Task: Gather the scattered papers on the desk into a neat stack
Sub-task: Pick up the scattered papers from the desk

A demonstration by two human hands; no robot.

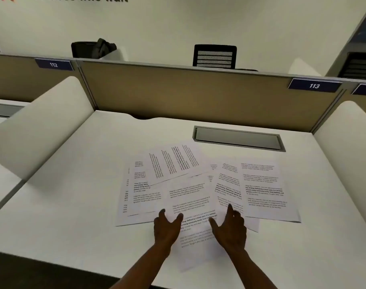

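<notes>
Several white printed sheets lie fanned and overlapping on the white desk (73, 205). One sheet (173, 161) at the back is turned sideways. Another sheet (263, 188) lies at the right, and the nearest sheet (194, 238) reaches toward the desk's front edge. My left hand (166, 228) rests on the left side of that nearest sheet, fingers spread. My right hand (230, 228) lies on its right side, index finger stretched onto the sheet beside it. Neither hand grips a sheet.
A grey cable hatch (238, 138) is set into the desk behind the papers. A tan partition (198, 94) closes the back, with white side dividers (42, 124) left and right. Black chairs (214, 56) stand beyond the partition.
</notes>
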